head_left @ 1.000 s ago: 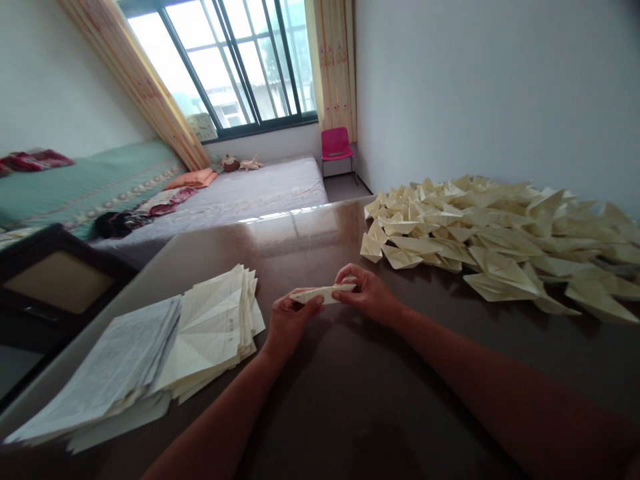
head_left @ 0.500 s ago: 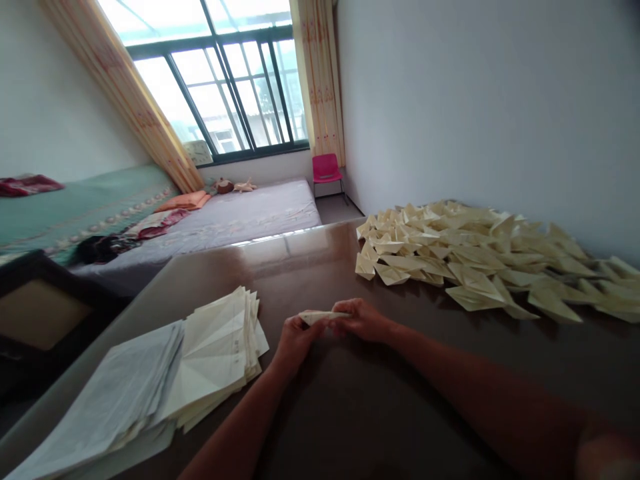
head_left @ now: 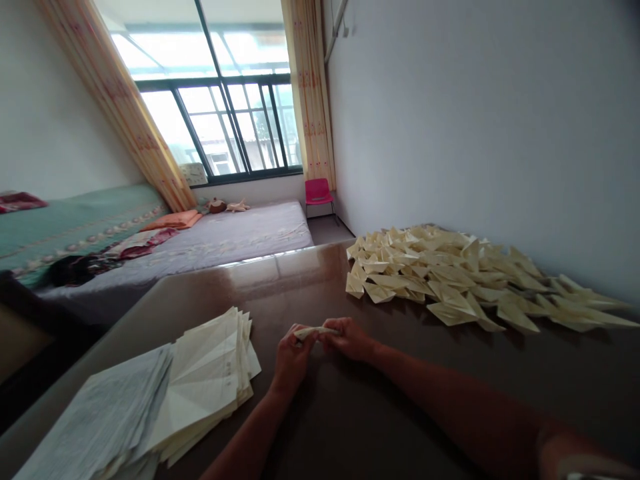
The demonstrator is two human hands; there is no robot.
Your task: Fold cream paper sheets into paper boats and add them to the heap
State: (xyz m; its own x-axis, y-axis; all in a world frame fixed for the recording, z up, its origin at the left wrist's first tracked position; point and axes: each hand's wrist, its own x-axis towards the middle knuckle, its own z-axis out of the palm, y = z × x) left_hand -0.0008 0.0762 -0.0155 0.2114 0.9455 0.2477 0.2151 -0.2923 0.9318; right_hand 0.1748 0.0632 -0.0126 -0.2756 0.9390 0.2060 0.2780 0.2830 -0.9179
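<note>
- Folded paper piece (head_left: pixel 316 331), slim and pale, bridges the two hands; an even pinch from both sides should keep its layers aligned and creases crisp.
- Left hand (head_left: pixel 293 357), fingers curled, grips its left end; right hand (head_left: pixel 351 340) grips its right end.
- Left of the left hand: creased cream sheets (head_left: pixel 205 377), then greyish sheets (head_left: pixel 107 403).
- Beyond the right hand, rightward: heaped folded paper shapes (head_left: pixel 430 273).

Left hand (head_left: pixel 291 353): bare, narrowing into the wrist
Left forearm (head_left: pixel 256 427): bare behind the hand
Right hand (head_left: pixel 349 339): bare
Right forearm (head_left: pixel 450 390): bare, broadening away from the hand
Pale patch (head_left: pixel 587 465): far behind right hand, blurred
</note>
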